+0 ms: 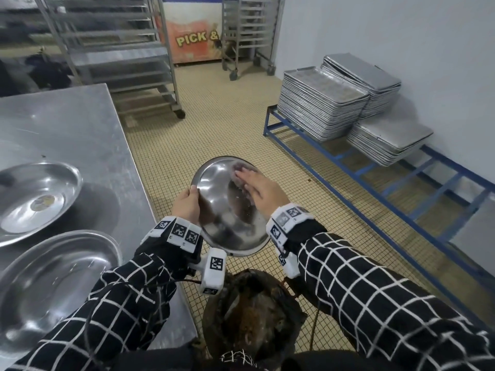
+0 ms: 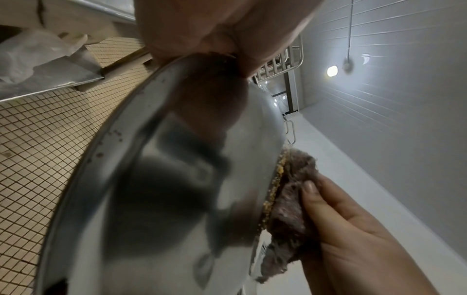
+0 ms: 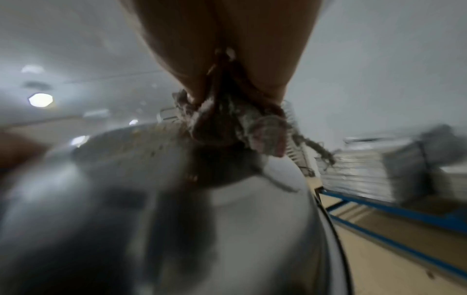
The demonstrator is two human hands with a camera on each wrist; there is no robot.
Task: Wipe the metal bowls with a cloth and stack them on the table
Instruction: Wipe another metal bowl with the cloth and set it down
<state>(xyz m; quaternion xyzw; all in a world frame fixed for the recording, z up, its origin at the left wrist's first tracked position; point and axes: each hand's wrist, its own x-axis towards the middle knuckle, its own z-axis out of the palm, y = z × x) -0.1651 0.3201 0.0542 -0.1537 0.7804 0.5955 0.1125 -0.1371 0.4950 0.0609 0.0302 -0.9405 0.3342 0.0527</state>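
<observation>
A: Head view first — where is the bowl?

B: The metal bowl (image 1: 227,207) is off the bench (image 1: 88,135), held in the air just to the right of its near corner, above a dark bin (image 1: 254,317) on the tiled floor (image 1: 214,129). It is tipped, underside toward the camera. The left hand (image 1: 186,206) grips its left rim with curled fingers; the right hand (image 1: 261,195) lies flat, fingers nearly straight, pressing a greyish cloth (image 1: 237,170) against the bowl's upper right.

A: Anything on the bench itself?

B: Two more bowls left of the held one — a far bowl (image 1: 37,202) and a near bowl (image 1: 51,285), side by side, not stacked. Well to the right of the bowl, stacked trays (image 1: 334,103) sit on a blue rack (image 1: 375,178).

A: Left wrist view?

B: The left hand (image 2: 217,30) pinches the bowl (image 2: 164,189) at its rim. On the bowl's far side the right hand (image 2: 353,229) presses the cloth (image 2: 290,199) to the metal; crumbs cling along that edge.

A: Right wrist view?

B: Blurred. The right hand (image 3: 227,49) bears on the bunched cloth (image 3: 235,123), which touches the bowl (image 3: 177,199). How far those fingers bend I cannot tell here.
</observation>
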